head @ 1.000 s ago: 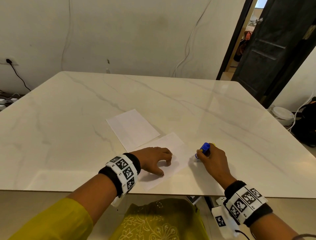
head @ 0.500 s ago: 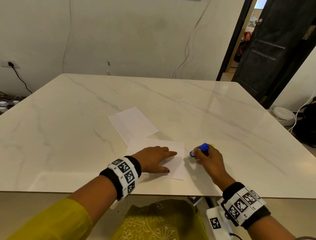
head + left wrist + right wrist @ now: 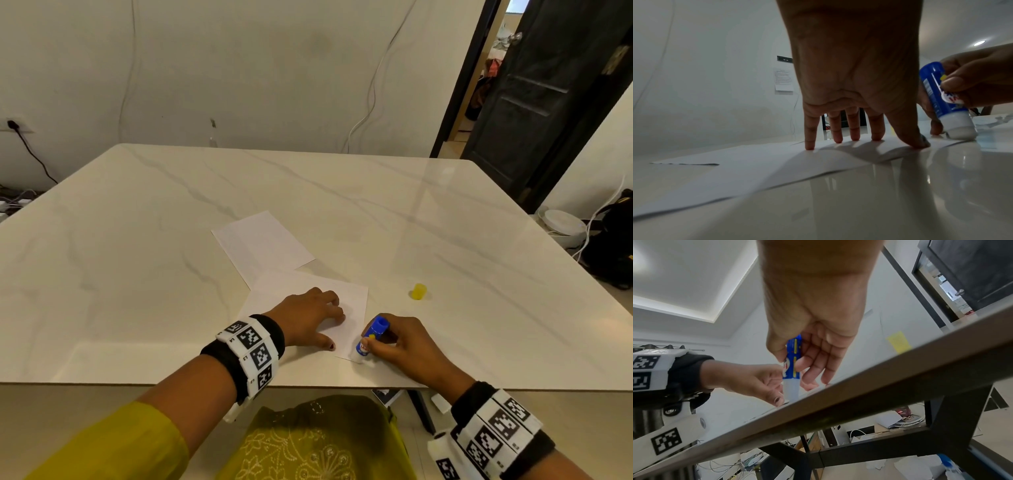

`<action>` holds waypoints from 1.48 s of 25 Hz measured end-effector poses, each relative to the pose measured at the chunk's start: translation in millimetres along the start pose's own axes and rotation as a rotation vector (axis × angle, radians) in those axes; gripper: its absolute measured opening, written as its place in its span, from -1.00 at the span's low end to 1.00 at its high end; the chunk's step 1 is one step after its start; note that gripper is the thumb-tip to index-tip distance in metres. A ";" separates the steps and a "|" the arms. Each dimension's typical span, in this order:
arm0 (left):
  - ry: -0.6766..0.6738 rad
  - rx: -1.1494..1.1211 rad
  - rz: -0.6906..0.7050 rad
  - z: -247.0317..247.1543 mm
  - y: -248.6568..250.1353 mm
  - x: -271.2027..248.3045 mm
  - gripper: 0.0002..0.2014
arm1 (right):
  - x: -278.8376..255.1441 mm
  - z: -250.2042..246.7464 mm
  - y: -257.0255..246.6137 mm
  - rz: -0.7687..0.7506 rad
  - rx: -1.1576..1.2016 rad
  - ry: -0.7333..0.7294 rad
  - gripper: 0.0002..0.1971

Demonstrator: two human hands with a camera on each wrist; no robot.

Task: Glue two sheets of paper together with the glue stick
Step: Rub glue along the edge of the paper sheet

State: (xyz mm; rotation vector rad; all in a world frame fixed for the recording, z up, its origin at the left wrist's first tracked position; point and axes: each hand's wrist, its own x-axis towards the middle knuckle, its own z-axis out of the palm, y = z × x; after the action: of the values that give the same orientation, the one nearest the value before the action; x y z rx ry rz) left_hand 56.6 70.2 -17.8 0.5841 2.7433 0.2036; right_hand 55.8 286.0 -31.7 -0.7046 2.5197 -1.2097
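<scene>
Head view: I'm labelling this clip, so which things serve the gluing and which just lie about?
In use: blue glue stick in right hand; near white paper sheet under left hand; far white paper sheet; yellow cap.
Idle: white round device; black wall plug.

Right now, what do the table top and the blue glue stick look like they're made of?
The glossy white table top looks like polished marble or a marble-look slab: grey veins and mirror-like reflections show. The blue glue stick looks like smooth plastic, with a printed label and a translucent white end against the near white paper sheet.
</scene>
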 end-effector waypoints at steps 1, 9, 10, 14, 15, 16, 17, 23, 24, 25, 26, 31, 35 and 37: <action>-0.002 0.001 -0.002 0.4 0.1 0.1 -0.45 | 0.1 0.7 0.0 0.003 -0.015 -0.001 -0.90; -0.011 0.028 -0.008 1.6 1.0 1.3 -0.46 | 9.0 3.0 -7.6 0.009 -0.197 -0.023 -0.70; -0.011 0.029 -0.005 1.9 0.9 1.6 -0.45 | 10.5 2.4 -9.2 0.013 -0.200 -0.015 -0.71; -0.014 0.028 -0.008 1.8 0.8 1.2 -0.45 | 16.8 -1.1 -9.5 0.028 -0.207 0.010 -0.74; -0.016 0.029 -0.009 1.3 1.1 0.8 -0.45 | 18.3 -2.1 -9.1 0.030 -0.204 0.016 -0.72; -0.018 0.029 -0.009 0.9 1.4 0.6 -0.46 | 19.5 -3.0 -8.7 0.029 -0.200 0.022 -0.71; -0.019 0.030 -0.008 0.6 1.5 0.4 -0.46 | 20.3 -3.6 -8.5 0.030 -0.197 0.028 -0.70; -0.014 0.018 -0.001 1.7 0.1 0.8 -0.46 | 25.2 -7.0 -7.7 0.039 -0.141 0.081 -0.72; -0.015 0.017 0.000 1.6 0.3 0.6 -0.46 | 27.0 -7.8 -7.0 0.037 -0.134 0.087 -0.73; -0.016 0.018 0.001 1.5 0.5 0.3 -0.47 | 29.1 -8.5 -6.6 0.038 -0.129 0.092 -0.74; -0.018 0.020 0.002 1.3 0.7 0.1 -0.47 | 31.4 -9.0 -6.2 0.040 -0.130 0.099 -0.74; -0.026 0.024 0.000 0.8 1.1 0.9 -0.47 | 42.7 -11.8 -4.7 0.052 -0.126 0.132 -0.74; -0.040 0.026 -0.004 1.4 1.0 2.3 -0.46 | 52.5 -14.0 -2.8 0.082 -0.121 0.156 -0.76; -0.042 0.028 -0.008 1.5 1.0 2.3 -0.46 | 55.3 -14.6 -1.2 0.094 -0.118 0.174 -0.78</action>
State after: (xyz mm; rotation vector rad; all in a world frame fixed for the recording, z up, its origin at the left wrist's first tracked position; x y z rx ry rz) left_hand 55.5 72.2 -19.6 0.5787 2.7112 0.1494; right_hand 3.1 265.7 -23.0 -0.5203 2.7520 -1.1429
